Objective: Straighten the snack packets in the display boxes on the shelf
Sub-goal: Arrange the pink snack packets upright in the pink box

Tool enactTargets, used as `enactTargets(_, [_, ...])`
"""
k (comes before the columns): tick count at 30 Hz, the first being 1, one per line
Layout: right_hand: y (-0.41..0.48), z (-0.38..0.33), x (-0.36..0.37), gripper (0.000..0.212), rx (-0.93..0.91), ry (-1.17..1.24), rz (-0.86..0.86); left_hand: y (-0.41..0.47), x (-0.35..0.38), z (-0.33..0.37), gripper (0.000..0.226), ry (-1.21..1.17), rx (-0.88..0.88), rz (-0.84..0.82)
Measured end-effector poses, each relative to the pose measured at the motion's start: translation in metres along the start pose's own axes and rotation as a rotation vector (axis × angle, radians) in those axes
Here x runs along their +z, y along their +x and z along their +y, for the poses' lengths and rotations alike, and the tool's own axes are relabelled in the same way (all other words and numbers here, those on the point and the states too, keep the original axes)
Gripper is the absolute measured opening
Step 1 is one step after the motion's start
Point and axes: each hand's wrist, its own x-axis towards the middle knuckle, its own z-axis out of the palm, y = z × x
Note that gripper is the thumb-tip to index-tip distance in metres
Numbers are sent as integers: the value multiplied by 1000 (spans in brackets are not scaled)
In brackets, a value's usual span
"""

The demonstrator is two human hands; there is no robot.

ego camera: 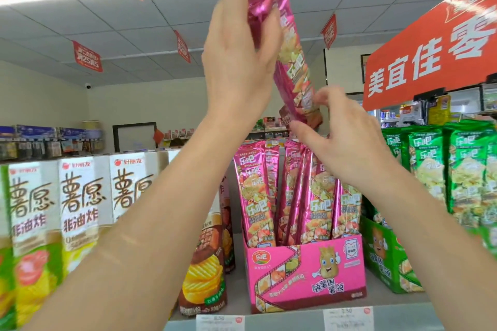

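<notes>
1. On my feed, left hand: bare, faint tendon lines across the back.
2. Right hand: bare too, fingertips motion-blurred.
3. Left forearm: bare down to the frame edge, light wrist creases.
4. Right forearm: bare down to the frame edge as well.

Air above pink display box: partly occupied by one lifted packet, tilted, gripped at its top by left hand; right hand at its lower end, over the box's right half. Inside box: standing pink packets crowd both sides, with a narrow gap near the middle. Left of box: strip of bare shelf, bounded by chip tubes. Right of box: green display box just beside. Overhead right: red sign above green packets
</notes>
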Motion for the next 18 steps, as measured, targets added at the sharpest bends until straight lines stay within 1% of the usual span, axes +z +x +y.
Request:
enactTargets(1, [-1,-1,0,45,9,46,46,-4,-5,5,3,-65,-6,28])
enactTargets(4, [-2,-2,-5,43,6,172,169,-19,-21,22,18,-264,-58,71])
enactTargets(7, [-3,3,-17,43,-16,245,226,-36,-37,29,18,-404,-184,17])
enactTargets(10, [-7,8,-26,43,-88,205,160,-44,-49,30,26,-549,-299,-161])
enactTargets(12, [-13,9,-30,46,-127,234,83,-44,-55,29,27,-592,-327,-229])
enactTargets(15, [-26,9,-40,50,-162,278,12,-36,-60,32,36,-655,-368,-204])
enactTargets(16, [-31,8,-44,51,-171,290,-2,-33,-60,34,35,-714,-391,-185])
enactTargets(18, [-41,0,-49,50,-179,309,-14,-30,-56,37,24,-795,-437,-178])
